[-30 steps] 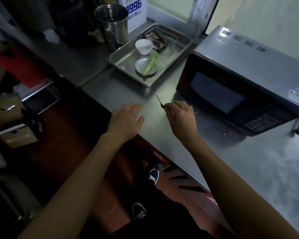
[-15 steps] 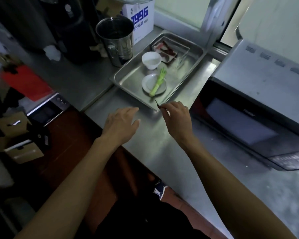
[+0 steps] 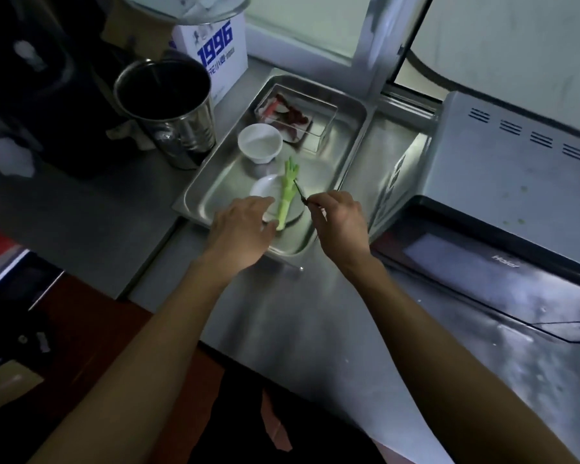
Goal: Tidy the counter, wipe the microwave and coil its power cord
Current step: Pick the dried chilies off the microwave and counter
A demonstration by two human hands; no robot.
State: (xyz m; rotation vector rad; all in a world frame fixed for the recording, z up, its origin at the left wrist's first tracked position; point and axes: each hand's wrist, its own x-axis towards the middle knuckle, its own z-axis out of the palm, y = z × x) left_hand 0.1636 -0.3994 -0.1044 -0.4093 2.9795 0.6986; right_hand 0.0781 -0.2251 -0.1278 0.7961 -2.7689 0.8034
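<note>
Both hands have advanced over the steel tray [image 3: 355, 135]: right hand [image 3: 340, 226] pinching a thin dark stick [image 3: 299, 192], left hand [image 3: 240, 234] relaxed, fingers extended above the white plate [image 3: 265, 187].

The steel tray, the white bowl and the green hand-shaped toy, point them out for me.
steel tray [image 3: 350, 135], head view, bare floor near its right wall.
white bowl [image 3: 260, 142], head view, middle of its inside.
green hand-shaped toy [image 3: 287, 192], head view, on its arm.
</note>
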